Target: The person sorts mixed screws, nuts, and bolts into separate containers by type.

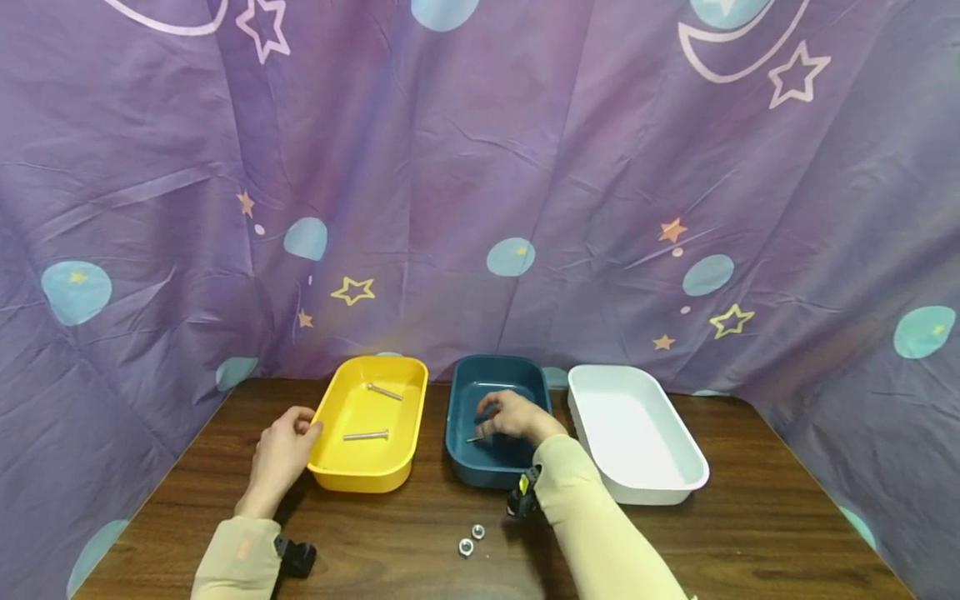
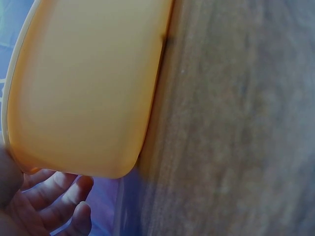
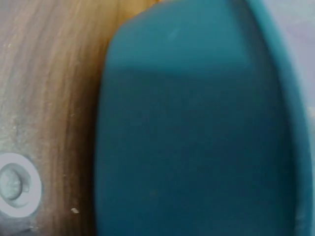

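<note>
My left hand (image 1: 281,454) is at the left rim of a yellow tray (image 1: 362,482), thumb and fingers bent about its edge. In the left wrist view the tray's wall (image 2: 88,88) fills the left side, with the fingers (image 2: 61,196) at its end. Inside the tray lie two metal bolts, one towards the back (image 1: 386,392) and one nearer the front (image 1: 366,435). My right hand (image 1: 517,417) reaches into a dark blue tray (image 1: 480,477), thumb and index apart. A thin metal piece (image 1: 474,439) shows just below the fingertips; its kind is unclear.
Two hex nuts, one nearer me (image 1: 466,547) and one just behind (image 1: 477,531), lie on the wooden table (image 1: 390,550) in front of the blue tray. To the right stands a white tray (image 1: 637,433). A purple patterned cloth (image 1: 450,208) hangs behind.
</note>
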Demonstrator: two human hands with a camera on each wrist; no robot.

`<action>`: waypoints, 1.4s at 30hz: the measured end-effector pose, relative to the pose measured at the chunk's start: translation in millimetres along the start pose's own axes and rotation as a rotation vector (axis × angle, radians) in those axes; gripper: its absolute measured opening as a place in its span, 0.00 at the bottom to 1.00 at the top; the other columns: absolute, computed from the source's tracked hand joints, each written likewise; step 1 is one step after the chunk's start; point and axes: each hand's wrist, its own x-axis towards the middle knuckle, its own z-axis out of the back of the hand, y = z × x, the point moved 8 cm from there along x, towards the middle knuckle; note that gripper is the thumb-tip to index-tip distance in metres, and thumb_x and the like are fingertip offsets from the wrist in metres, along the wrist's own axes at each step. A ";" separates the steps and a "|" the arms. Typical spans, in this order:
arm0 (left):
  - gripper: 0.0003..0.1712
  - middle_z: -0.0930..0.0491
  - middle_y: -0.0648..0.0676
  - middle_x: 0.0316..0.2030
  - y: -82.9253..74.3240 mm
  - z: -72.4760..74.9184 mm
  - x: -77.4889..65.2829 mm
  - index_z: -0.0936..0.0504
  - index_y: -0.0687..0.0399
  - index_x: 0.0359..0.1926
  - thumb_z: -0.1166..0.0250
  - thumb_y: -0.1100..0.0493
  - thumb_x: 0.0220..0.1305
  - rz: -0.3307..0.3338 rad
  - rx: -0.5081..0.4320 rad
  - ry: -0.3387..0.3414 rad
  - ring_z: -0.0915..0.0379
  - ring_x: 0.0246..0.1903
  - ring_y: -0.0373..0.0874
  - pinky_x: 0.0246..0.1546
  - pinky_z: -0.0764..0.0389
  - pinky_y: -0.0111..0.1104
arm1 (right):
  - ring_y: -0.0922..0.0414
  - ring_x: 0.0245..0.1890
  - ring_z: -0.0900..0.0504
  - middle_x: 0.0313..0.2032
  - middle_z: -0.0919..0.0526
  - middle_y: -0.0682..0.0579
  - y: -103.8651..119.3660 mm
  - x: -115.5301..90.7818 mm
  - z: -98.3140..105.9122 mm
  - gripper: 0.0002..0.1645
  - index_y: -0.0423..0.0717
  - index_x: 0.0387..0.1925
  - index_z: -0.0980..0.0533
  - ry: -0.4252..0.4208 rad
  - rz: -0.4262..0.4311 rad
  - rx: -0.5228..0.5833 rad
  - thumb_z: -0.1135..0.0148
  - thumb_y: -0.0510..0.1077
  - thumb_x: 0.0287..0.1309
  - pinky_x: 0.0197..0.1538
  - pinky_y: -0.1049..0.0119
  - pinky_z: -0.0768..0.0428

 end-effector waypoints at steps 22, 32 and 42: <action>0.16 0.18 0.57 0.37 -0.4 -1.4 1.1 0.22 0.60 0.50 0.40 0.54 0.67 -0.004 -0.014 0.006 0.23 0.33 0.52 0.31 0.28 0.42 | 0.48 0.49 0.21 0.52 0.21 0.48 52.9 -80.6 29.5 0.19 0.48 0.53 0.23 -0.266 0.221 -0.124 0.36 0.48 0.62 0.52 0.51 0.26; 0.16 0.18 0.57 0.38 2.2 -0.5 2.8 0.22 0.59 0.50 0.41 0.54 0.67 0.001 -0.006 0.006 0.23 0.34 0.53 0.32 0.28 0.43 | 0.50 0.51 0.22 0.49 0.20 0.54 63.3 -117.1 46.0 0.17 0.51 0.53 0.22 -0.299 0.323 -0.137 0.35 0.48 0.62 0.50 0.53 0.25; 0.16 0.19 0.56 0.37 1.9 -0.8 1.5 0.22 0.59 0.50 0.41 0.54 0.67 0.002 -0.009 0.012 0.24 0.33 0.51 0.30 0.29 0.41 | 0.61 0.43 0.23 0.48 0.21 0.60 59.2 -143.1 44.0 0.15 0.54 0.49 0.21 -0.305 0.414 -0.214 0.33 0.44 0.60 0.40 0.60 0.22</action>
